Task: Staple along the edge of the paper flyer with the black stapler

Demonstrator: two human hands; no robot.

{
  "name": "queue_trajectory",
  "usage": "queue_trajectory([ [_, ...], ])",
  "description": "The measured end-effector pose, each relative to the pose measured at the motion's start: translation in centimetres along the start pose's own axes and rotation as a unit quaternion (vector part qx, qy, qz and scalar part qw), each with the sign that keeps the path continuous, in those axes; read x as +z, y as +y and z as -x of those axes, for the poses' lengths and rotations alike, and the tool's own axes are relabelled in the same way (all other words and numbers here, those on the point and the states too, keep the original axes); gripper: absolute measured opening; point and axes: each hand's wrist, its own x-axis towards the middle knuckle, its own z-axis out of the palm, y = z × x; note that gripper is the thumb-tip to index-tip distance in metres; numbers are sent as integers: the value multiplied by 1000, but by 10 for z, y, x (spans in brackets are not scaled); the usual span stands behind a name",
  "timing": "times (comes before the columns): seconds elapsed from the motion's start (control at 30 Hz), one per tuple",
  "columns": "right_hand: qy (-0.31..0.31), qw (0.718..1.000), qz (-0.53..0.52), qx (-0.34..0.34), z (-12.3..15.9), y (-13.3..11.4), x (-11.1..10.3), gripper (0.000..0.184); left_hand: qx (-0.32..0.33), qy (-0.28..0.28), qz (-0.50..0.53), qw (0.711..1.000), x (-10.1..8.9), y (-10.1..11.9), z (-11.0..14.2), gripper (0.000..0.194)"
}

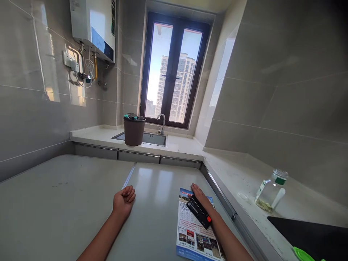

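Note:
My left hand (124,199) rests on the grey table top (62,203) with its fingers curled into a loose fist, and nothing shows in it. My right hand (199,193) lies flat, fingers stretched out, on the top end of a printed colour leaflet (191,232) near the table's right edge. A small black device with an orange button (199,211) sits on the back of my right wrist. Both forearms reach in from the bottom of the view.
A white counter (233,174) runs along the right and back walls. On it stand a glass jar (269,190), a black cooktop (312,235) with a green item (303,253), a brown bucket (134,130), and a sink (153,139) with a tap (162,123). A water heater (94,25) hangs at upper left.

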Motion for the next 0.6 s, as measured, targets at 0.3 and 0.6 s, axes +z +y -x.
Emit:
queue_trajectory([
  [0.3,-98,991,34,-79,-44,-108,41,58,101,10,289,952,-51,45,-14,37],
  [0.6,-114,976,-28,-183,-86,-254,87,58,67,-39,349,934,-44,46,-2,40],
])
